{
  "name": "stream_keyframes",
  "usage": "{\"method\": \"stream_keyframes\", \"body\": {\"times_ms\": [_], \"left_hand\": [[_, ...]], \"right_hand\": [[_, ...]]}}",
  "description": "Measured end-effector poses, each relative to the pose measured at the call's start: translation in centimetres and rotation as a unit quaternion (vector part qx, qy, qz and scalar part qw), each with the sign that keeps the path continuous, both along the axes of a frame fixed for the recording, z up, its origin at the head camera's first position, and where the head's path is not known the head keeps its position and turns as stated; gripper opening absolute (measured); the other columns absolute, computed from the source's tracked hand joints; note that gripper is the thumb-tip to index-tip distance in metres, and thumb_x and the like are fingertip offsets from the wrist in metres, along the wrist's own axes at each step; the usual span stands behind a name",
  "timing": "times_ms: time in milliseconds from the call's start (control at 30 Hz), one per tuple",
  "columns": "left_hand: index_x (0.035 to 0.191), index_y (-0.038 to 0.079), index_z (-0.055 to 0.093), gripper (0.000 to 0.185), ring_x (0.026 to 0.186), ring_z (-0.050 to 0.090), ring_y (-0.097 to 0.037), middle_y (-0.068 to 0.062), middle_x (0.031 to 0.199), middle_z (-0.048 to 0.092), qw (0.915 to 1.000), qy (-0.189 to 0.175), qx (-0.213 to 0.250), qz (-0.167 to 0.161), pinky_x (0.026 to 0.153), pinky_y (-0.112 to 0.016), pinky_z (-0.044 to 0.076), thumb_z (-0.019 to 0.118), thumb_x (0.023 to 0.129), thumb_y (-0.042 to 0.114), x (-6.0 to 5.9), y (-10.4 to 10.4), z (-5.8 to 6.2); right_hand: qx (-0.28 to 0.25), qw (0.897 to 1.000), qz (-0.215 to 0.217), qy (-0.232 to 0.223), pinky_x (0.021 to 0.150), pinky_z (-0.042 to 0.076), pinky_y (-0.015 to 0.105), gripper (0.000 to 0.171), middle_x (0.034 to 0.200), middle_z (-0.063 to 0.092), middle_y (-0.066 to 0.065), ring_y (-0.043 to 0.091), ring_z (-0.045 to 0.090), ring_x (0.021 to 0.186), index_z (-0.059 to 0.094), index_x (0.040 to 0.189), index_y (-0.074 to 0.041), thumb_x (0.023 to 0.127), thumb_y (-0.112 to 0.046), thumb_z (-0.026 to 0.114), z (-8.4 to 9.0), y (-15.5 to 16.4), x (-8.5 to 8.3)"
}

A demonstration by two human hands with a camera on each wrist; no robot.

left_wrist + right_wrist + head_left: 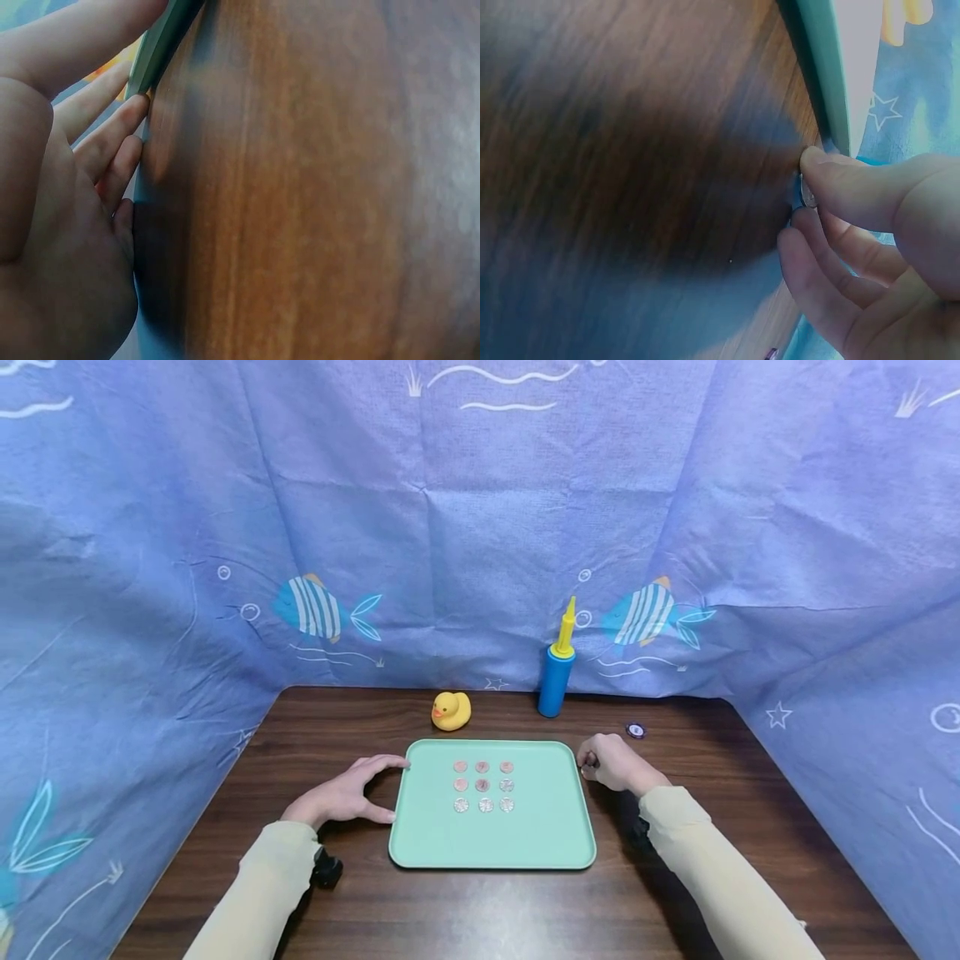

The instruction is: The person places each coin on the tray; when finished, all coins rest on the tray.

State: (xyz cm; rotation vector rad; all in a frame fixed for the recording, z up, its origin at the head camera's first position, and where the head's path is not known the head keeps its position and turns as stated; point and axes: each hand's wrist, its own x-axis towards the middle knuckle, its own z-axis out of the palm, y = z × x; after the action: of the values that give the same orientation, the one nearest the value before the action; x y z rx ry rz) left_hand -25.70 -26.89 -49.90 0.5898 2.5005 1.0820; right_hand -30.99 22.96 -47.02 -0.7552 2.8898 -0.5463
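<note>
On the mint-green tray several copper-coloured coins and silver coins lie in a neat grid. At the tray's left edge my left hand is spread, fingers extended; thumb and index fingertips reach the rim. In the left wrist view that hand stands beside the tray's side. My right hand is just off the tray's right edge, low over the table. Between its thumb and fingers it pinches a silver coin, partly hidden by the fingertips.
A yellow rubber duck sits behind the tray. Right of it stands a blue hand pump with a yellow nozzle. A dark, pale-centred round chip lies beyond my right hand. Blue fish-patterned cloth hangs behind the brown wooden table.
</note>
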Motion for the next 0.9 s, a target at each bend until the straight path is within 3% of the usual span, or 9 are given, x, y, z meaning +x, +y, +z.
{"method": "stream_keyframes", "body": {"times_ms": [433, 700, 900], "left_hand": [[0.156, 0.024, 0.048, 0.089, 0.154, 0.025, -0.038, -0.009, 0.164, 0.039, 1.0000, 0.004, -0.006, 0.003, 0.118, -0.066, 0.028, 0.092, 0.081, 0.041, -0.1, -0.1, -0.1], [0.156, 0.025, 0.048, 0.088, 0.154, 0.025, -0.038, -0.009, 0.163, 0.039, 1.0000, 0.004, -0.007, 0.005, 0.118, -0.067, 0.028, 0.092, 0.081, 0.042, -0.1, -0.1, -0.2], [0.156, 0.024, 0.048, 0.088, 0.153, 0.025, -0.038, -0.008, 0.163, 0.039, 1.0000, 0.008, -0.005, -0.003, 0.119, -0.066, 0.027, 0.091, 0.082, 0.042, -0.2, -0.1, -0.3]], "right_hand": [[-0.038, 0.999, 0.020, 0.027, 0.069, 0.051, 0.033, 0.021, 0.073, 0.065, -0.004, 0.012, 0.059, 0.071, 0.072, 0.079, -0.012, 0.082, 0.006, 0.083, 0.1, 1.2, 0.5], [-0.092, 0.996, -0.003, -0.018, 0.068, 0.052, 0.029, 0.005, 0.079, 0.070, -0.003, 0.010, 0.062, 0.074, 0.076, 0.089, -0.006, 0.091, -0.003, 0.081, 1.0, 1.9, 0.8], [-0.148, 0.989, 0.011, -0.008, 0.067, 0.054, 0.028, 0.004, 0.085, 0.072, 0.000, 0.012, 0.064, 0.077, 0.076, 0.098, -0.003, 0.093, -0.002, 0.077, 2.0, 1.6, 1.5]]}}
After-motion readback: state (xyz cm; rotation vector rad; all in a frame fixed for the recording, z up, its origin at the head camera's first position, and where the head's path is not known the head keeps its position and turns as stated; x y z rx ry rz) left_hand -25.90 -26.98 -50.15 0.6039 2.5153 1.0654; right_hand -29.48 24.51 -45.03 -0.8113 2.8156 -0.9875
